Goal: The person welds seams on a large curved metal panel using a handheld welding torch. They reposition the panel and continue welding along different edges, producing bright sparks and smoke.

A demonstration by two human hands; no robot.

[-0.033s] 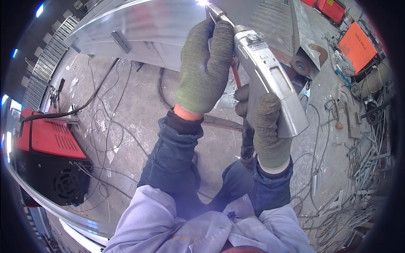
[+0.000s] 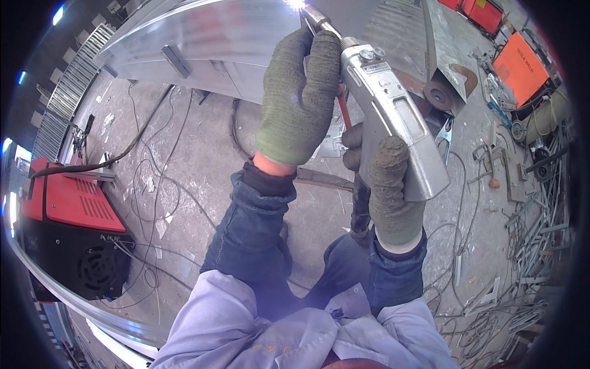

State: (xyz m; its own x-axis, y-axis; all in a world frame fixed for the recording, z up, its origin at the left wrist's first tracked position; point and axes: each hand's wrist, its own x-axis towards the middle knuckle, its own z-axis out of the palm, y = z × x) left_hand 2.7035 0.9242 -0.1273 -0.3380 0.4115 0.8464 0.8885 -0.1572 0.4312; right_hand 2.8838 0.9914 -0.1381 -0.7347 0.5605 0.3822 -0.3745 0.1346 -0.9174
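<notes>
My right hand (image 2: pixel 396 190), in a green-grey knit glove, is wrapped round the grip of a silver handheld welding torch (image 2: pixel 393 111). The torch points up and away, with a bright spark at its nozzle (image 2: pixel 316 18) against a shiny sheet-metal workpiece (image 2: pixel 233 37). Just left of the nozzle is my gloved left hand (image 2: pixel 298 92), its thumb and fingers drawn together close to the torch's neck. A thin, dark, wire-like piece shows between these fingertips. What they grip is mostly hidden behind the glove.
A red and black machine (image 2: pixel 80 215) stands at the left, with cables across the concrete floor (image 2: pixel 203 135). To the right are an orange panel (image 2: pixel 521 69), a disc-shaped part (image 2: pixel 438 94) and a heap of metal offcuts (image 2: pixel 541 240). A roller conveyor (image 2: pixel 74 80) is at far left.
</notes>
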